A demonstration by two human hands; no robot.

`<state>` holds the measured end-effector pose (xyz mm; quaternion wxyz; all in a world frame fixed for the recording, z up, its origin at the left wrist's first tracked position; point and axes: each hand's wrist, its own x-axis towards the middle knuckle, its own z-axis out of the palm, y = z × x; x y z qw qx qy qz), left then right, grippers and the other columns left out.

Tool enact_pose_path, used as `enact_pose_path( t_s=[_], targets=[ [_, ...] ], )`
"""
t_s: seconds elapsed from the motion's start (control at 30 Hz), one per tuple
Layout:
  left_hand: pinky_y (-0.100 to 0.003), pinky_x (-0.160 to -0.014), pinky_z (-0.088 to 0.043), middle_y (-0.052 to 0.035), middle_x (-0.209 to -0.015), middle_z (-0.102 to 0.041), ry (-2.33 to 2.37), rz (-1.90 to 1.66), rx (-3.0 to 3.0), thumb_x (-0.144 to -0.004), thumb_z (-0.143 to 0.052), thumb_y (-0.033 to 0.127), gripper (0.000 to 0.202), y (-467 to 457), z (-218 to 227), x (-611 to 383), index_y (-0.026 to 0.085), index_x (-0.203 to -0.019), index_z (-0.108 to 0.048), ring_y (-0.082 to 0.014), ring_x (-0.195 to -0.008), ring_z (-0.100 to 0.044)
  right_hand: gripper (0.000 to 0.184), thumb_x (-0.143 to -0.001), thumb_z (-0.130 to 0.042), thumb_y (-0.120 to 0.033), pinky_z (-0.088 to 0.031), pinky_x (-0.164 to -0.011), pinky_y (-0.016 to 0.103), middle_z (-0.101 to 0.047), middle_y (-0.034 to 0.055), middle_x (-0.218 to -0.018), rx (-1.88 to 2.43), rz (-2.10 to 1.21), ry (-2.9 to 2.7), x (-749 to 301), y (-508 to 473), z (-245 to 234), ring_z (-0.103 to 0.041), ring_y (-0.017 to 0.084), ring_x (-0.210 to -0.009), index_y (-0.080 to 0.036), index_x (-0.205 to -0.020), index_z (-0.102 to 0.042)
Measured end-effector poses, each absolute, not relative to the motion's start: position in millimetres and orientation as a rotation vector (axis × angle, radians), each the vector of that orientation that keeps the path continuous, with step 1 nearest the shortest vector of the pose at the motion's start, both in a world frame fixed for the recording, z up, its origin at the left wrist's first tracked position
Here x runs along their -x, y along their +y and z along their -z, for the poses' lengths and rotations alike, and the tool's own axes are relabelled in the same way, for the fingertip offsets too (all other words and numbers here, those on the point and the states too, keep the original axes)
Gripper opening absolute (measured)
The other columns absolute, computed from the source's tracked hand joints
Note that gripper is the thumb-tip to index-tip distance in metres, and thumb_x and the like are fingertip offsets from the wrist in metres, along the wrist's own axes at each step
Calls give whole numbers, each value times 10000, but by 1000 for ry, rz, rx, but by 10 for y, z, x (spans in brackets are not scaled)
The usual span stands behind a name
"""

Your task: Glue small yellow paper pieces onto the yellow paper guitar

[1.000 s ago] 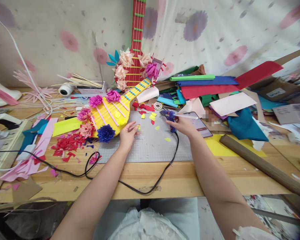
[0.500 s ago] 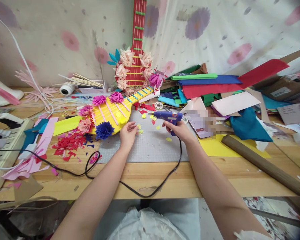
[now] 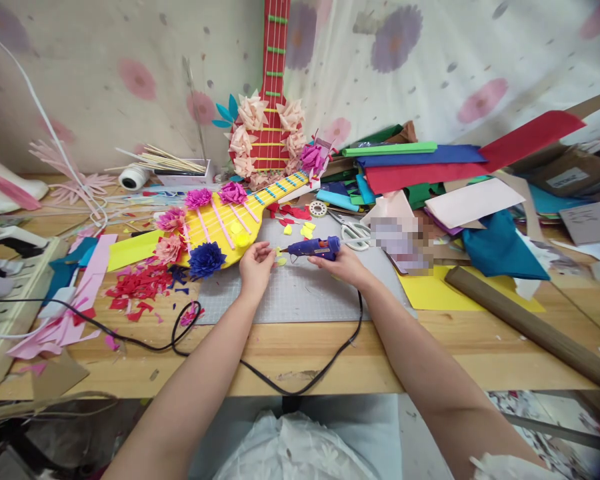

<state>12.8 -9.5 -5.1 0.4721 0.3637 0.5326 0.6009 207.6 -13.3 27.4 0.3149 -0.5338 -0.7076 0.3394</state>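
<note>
My right hand [image 3: 344, 265] is closed around a blue hot glue gun [image 3: 314, 248], its nozzle pointing left. Right at the nozzle tip, my left hand [image 3: 256, 265] pinches a small yellow paper petal [image 3: 281, 253]. Just left of that hand lies a yellow paper guitar [image 3: 207, 230] with pink strips and pink paper flowers. A dark blue paper flower [image 3: 207, 260] sits at its lower edge. More yellow petals [image 3: 307, 231] are scattered on the grey cutting mat [image 3: 305, 297] under both hands.
A red guitar [image 3: 271, 133] with peach flowers stands at the back. Scissors [image 3: 355, 235] and coloured paper sheets [image 3: 425, 160] lie right. Red scraps [image 3: 140, 287] and a power strip [image 3: 15, 300] are left. The glue gun's black cord [image 3: 300, 390] loops along the front.
My right hand has brought the glue gun left and slightly down, so its nozzle now meets the petal at my left hand. The scissors have come into view behind it. My left hand stays put.
</note>
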Motion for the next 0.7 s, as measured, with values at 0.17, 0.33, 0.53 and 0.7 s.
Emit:
enact_pose_path(
  t_s=[0.17, 0.33, 0.53, 0.7],
  targets=[
    [-227, -534, -507, -5, -733, -582, 1317, -1470, -887, -631, -653, 161, 235, -85, 59, -127, 156, -853, -577, -108, -653, -576, 384, -698, -610, -530, -470, -652, 304, -645, 21, -673, 1433, -883, -1859, -2081, -123, -246, -597, 182, -686, -199, -880, -675],
    [-223, -532, -505, -7, -740, -586, 1307, -1467, -883, -631, -655, 156, 237, -84, 63, -129, 155, -854, -578, -104, -648, -575, 407, -695, -604, -551, -464, -647, 300, -639, 17, -672, 1445, -889, -1861, -2081, -108, -212, -587, 173, -678, -199, -885, -675],
    [-242, -537, -509, -7, -733, -585, 1310, -1462, -879, -637, -652, 151, 230, -96, 40, -127, 150, -855, -577, -115, -654, -580, 422, -691, -609, -547, -457, -651, 303, -643, 18, -696, 1456, -911, -1843, -2068, -119, -239, -585, 175, -684, -200, -922, -674],
    [-254, -538, -511, -11, -731, -588, 1302, -1459, -871, -637, -649, 147, 228, -96, 40, -123, 143, -852, -576, -121, -650, -579, 403, -691, -610, -547, -458, -655, 299, -642, 21, -690, 1471, -908, -1834, -2065, -120, -241, -588, 174, -684, -196, -874, -681]
  ],
)
